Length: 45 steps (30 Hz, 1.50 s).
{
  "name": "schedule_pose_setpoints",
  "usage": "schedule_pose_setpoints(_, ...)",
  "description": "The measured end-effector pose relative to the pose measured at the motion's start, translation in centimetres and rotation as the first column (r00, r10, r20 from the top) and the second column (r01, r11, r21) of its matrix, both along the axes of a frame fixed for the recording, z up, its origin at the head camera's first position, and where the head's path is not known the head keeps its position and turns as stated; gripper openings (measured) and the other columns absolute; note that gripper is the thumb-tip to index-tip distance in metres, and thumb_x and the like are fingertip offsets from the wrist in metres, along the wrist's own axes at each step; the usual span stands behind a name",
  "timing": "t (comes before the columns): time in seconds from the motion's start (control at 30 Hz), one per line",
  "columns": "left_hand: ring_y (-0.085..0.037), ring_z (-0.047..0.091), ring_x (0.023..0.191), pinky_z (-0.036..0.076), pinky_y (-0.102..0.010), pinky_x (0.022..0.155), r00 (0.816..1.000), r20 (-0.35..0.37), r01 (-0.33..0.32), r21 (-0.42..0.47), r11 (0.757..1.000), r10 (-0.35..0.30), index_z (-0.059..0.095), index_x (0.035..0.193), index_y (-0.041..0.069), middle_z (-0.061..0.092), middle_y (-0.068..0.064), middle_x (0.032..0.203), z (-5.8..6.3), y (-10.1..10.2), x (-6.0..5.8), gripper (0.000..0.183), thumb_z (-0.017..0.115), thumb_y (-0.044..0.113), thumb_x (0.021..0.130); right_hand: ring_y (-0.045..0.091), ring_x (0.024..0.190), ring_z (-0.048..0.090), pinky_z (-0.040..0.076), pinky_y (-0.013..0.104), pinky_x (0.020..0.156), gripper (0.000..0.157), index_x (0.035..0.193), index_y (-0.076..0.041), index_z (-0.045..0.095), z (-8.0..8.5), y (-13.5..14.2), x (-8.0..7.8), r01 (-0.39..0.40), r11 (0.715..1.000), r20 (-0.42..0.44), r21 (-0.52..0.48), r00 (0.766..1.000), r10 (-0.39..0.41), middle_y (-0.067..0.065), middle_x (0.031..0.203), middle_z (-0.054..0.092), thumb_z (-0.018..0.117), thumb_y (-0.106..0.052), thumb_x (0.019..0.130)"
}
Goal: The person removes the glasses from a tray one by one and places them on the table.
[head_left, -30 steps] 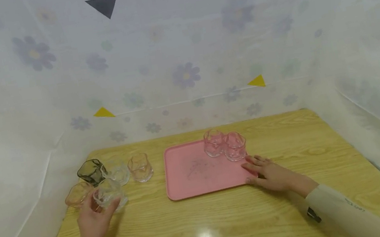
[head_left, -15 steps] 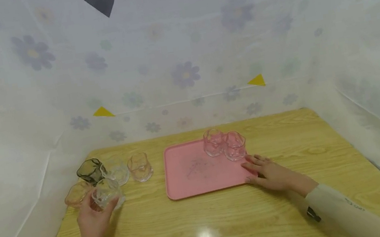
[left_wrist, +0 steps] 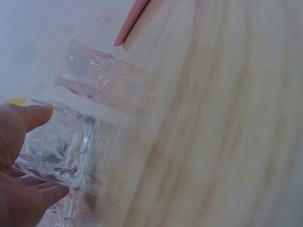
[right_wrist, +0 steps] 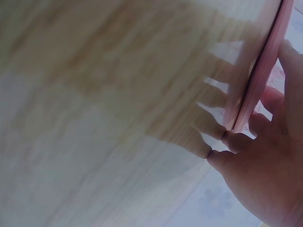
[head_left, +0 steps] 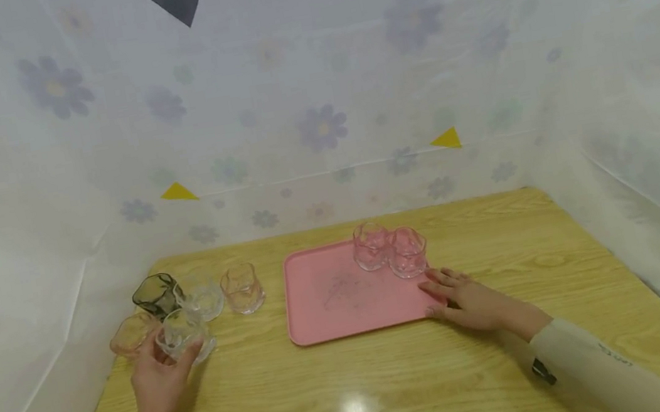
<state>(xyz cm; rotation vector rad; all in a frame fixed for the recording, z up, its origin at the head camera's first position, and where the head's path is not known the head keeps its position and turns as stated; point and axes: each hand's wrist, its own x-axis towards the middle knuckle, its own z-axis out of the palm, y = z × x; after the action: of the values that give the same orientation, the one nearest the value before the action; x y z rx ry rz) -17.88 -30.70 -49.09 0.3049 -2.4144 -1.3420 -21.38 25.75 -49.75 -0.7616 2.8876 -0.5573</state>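
No word or number can I read here. On the right sleeve (head_left: 591,366) is a small dark marking (head_left: 616,354), like lettering, but too small to make out. The pink tray (head_left: 310,313) bears a faint dark print (head_left: 346,291), and whether it has letters I cannot tell.

Your left hand (head_left: 156,377) is near the table's (head_left: 308,397) left edge, thumb opposite curved fingers in a grip; how firm it is, the partly hidden fingertips don't clearly show. Your right hand (head_left: 468,303) lies palm down, fingers spread, its pale sleeve (head_left: 597,362) slanting in from toward the right edge.
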Motion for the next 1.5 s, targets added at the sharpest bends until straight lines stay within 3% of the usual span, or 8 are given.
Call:
schedule_pose_setpoints(0.13,-0.037,0.065,0.121,0.041,0.005,0.078,1.000,0.007,0.006,-0.004,1.000,-0.006,0.048,0.153,-0.001,0.062,-0.034,0.139,0.0,0.0,0.0,0.074,0.084,0.020,0.092,0.054,0.156,0.026,0.024,0.071,0.125,0.066,0.160,-0.009,0.045,-0.1,0.1,0.0,0.005,1.000,0.000,-0.002,1.000,-0.005,0.025,0.169,0.032,0.055,-0.048,0.108)
schedule_pose_setpoints(0.23,-0.047,0.064,0.122,0.039,0.005,0.075,1.000,0.007,-0.002,-0.015,1.000,0.002,0.042,0.158,-0.001,0.059,-0.038,0.141,0.1,-0.1,0.0,0.082,0.085,0.022,0.091,0.053,0.157,0.025,0.024,0.071,0.125,0.066,0.161,-0.010,0.045,-0.3,0.2,0.0,0.005,1.000,-0.005,0.000,1.000,-0.005,0.024,0.170,0.031,0.055,-0.049,0.108)
schedule_pose_setpoints(0.73,-0.048,0.058,0.133,0.038,0.007,0.082,0.997,-0.050,-0.056,-0.014,0.998,0.055,0.042,0.159,0.003,0.056,-0.032,0.149,1.2,0.2,0.3,0.089,0.090,0.022,0.086,0.052,0.158,0.023,0.022,0.072,0.125,0.069,0.162,-0.011,0.042,-0.4,0.3,-0.3,0.008,1.000,0.023,0.011,1.000,-0.008,0.023,0.171,0.029,0.052,-0.052,0.109)
schedule_pose_setpoints(0.93,-0.052,0.058,0.133,0.042,0.002,0.092,0.987,-0.150,-0.064,-0.093,0.994,0.050,0.047,0.156,0.002,0.058,-0.032,0.147,2.3,0.7,0.5,0.084,0.089,0.021,0.086,0.052,0.158,0.023,0.022,0.072,0.125,0.069,0.162,-0.011,0.043,-0.6,0.4,-0.3,0.007,1.000,0.022,0.009,1.000,-0.007,0.023,0.171,0.029,0.051,-0.053,0.109)
schedule_pose_setpoints(1.07,-0.049,0.055,0.138,0.038,-0.003,0.107,0.980,-0.201,-0.031,-0.140,0.990,0.002,0.048,0.157,0.006,0.056,-0.027,0.152,3.4,1.3,0.3,0.080,0.087,0.020,0.088,0.052,0.158,0.023,0.023,0.072,0.125,0.068,0.162,-0.011,0.043,-0.6,0.5,-0.2,0.007,1.000,0.018,0.007,1.000,-0.007,0.023,0.171,0.029,0.051,-0.053,0.109)
schedule_pose_setpoints(1.1,-0.050,0.054,0.138,0.041,-0.013,0.114,0.976,-0.216,-0.012,-0.143,0.990,-0.019,0.048,0.157,0.006,0.056,-0.027,0.152,3.7,1.6,0.3,0.079,0.086,0.018,0.089,0.052,0.157,0.024,0.023,0.071,0.125,0.068,0.162,-0.011,0.043,-0.7,0.5,-0.2,0.006,1.000,0.016,0.007,1.000,-0.007,0.023,0.171,0.030,0.052,-0.053,0.109)
schedule_pose_setpoints(1.33,-0.043,0.054,0.137,0.036,-0.001,0.107,0.912,-0.363,0.140,-0.156,0.978,-0.189,0.053,0.151,0.000,0.058,-0.025,0.149,4.5,5.0,-1.0,0.070,0.083,0.004,0.088,0.052,0.158,0.024,0.023,0.071,0.125,0.068,0.162,-0.011,0.043,-0.7,0.5,-0.2,0.007,1.000,0.012,0.008,1.000,-0.007,0.022,0.171,0.030,0.051,-0.053,0.109)
schedule_pose_setpoints(1.5,-0.039,0.056,0.138,0.037,-0.002,0.108,0.898,-0.326,0.259,-0.156,0.953,-0.297,0.050,0.155,0.006,0.059,-0.022,0.149,4.0,7.8,-2.3,0.070,0.081,0.009,0.092,0.052,0.158,0.024,0.023,0.073,0.124,0.069,0.162,-0.011,0.042,-0.6,0.5,-0.2,0.002,1.000,0.015,0.004,1.000,-0.002,0.023,0.171,0.030,0.052,-0.053,0.109)
